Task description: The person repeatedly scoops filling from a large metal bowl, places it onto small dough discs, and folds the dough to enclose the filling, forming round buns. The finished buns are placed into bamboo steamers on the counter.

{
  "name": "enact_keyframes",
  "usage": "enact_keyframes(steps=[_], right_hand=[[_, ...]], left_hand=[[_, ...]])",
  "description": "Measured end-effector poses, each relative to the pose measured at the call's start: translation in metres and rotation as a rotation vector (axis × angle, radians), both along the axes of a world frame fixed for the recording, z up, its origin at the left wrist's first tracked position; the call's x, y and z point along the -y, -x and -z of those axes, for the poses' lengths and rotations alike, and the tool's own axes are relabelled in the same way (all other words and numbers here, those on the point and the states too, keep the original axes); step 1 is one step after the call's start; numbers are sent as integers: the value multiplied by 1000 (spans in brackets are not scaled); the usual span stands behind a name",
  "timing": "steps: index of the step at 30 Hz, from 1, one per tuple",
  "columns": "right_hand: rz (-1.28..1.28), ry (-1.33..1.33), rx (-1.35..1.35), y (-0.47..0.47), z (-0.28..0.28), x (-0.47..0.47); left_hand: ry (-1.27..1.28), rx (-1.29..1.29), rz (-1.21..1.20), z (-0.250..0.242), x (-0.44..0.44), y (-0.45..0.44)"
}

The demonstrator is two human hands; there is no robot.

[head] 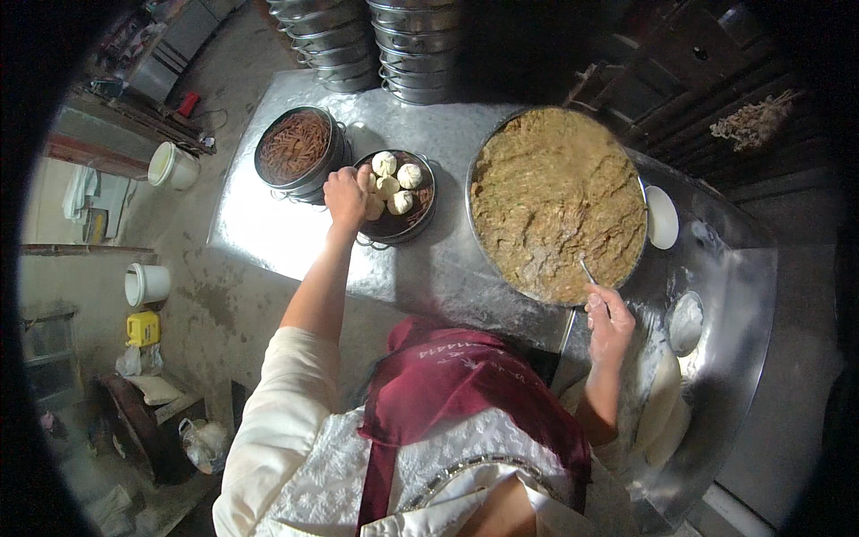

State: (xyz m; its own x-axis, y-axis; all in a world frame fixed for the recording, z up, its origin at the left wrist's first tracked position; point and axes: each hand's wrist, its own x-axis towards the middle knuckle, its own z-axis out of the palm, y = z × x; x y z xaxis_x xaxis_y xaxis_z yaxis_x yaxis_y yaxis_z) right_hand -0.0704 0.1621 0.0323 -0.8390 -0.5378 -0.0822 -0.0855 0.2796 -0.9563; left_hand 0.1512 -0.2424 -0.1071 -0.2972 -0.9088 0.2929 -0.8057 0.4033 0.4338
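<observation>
My left hand (347, 194) reaches over the left rim of a round metal steamer tray (429, 205). Several white pleated buns (409, 176) sit in the tray on a brown lining. The fingers are beside the buns at the left, and the hand hides whether one is gripped. In my right hand (611, 315) is the handle of a thin metal utensil (587, 270). Its far end is in the brownish-green filling (557, 201), which fills a wide metal basin (471, 218) at the right.
Another steamer (295, 144) with brown strips stands at the left. Stacked steamer tiers (413, 50) rise at the back. A white bowl (662, 217), a bowl of white powder (686, 323) and pale dough (661, 403) lie to the right. White buckets (147, 284) stand on the floor.
</observation>
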Motion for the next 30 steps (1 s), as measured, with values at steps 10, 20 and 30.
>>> enact_keyframes(steps=[10, 20, 30], right_hand=[[163, 39, -165, 42, 20, 17], [56, 44, -82, 41, 31, 35], [44, -153, -353, 35, 22, 34]], left_hand=[[-476, -1201, -597, -2, 18, -110], [-915, -1514, -491, 5, 112, -125], [-922, -1550, -290, 9, 128, -147]])
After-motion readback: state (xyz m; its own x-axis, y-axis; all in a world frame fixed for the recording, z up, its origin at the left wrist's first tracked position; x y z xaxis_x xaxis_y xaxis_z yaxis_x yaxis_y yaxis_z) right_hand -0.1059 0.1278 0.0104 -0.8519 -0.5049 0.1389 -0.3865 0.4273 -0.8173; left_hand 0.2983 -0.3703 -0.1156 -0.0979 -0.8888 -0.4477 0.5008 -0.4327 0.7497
